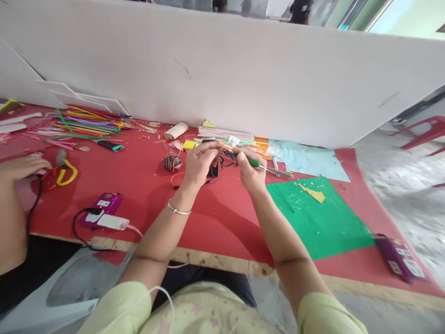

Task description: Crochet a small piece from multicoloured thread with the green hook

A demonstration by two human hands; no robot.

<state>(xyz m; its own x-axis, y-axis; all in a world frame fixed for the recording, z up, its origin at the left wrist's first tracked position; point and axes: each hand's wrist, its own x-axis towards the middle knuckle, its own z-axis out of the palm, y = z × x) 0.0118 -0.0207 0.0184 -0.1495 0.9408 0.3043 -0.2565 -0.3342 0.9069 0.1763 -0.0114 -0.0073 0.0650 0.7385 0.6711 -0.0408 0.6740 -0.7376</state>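
Note:
My left hand (pixel 200 160) is closed in a pinch on a small bit of multicoloured yarn (pixel 221 148), over the middle of the table. In my right hand (pixel 251 169) is a crochet hook (pixel 253 162) with a green grip; its thin metal end sticks out to the right, and the working tip is hidden by my fingers. Both hands' fingertips are close together. A ball of multicoloured yarn (pixel 172 162) sits left of my left hand. Below and behind the hands lies a dark phone-like object (pixel 213 170), partly covered.
A green sheet (pixel 313 232) lies at right, near a purple power strip (pixel 401 257); another purple power strip (pixel 104 208) is at left. Pipe cleaners (pixel 90 121) pile at back left, beside a white board wall (pixel 222 69). Another person's hand (pixel 28 166) is near yellow-handled pliers (pixel 67 171).

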